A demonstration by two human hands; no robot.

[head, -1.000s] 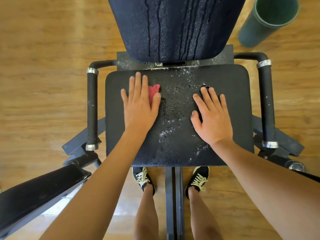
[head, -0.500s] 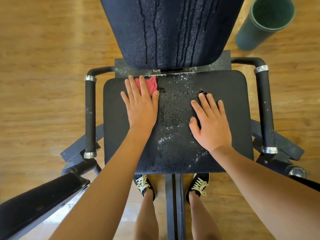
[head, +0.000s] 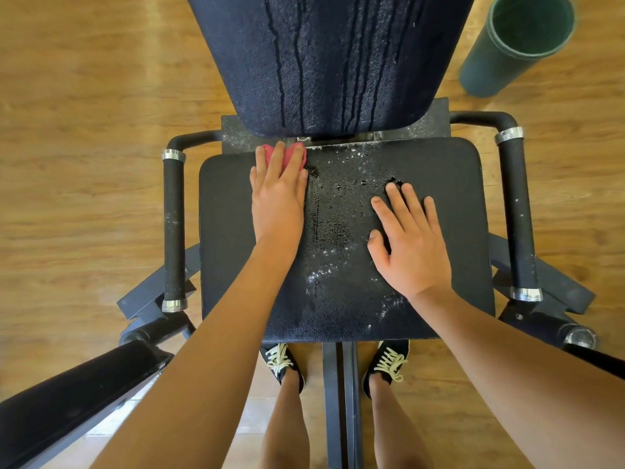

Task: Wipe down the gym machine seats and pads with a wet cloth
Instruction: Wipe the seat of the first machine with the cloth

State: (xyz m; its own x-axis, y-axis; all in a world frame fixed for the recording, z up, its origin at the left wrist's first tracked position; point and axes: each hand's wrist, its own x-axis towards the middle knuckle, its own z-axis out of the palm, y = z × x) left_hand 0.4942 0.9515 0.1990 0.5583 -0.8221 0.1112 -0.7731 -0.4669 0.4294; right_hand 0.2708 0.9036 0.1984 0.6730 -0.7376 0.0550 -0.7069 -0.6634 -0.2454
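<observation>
Head view: left hand (head: 279, 201) flat, pressing red cloth (head: 289, 156) onto seat (head: 446, 231); right hand (head: 411, 245) flat, empty.

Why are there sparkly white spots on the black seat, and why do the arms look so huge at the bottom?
In the head view, the sparkles are light glinting off water on the wet seat; also in the head view, the wide lens stretches things near the edges, so the forearms swell while the left hand and right hand look ordinary.

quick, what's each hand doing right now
Left hand: open, pressing the red cloth flat onto the seat.
Right hand: open, resting flat on the seat, holding nothing.
</observation>
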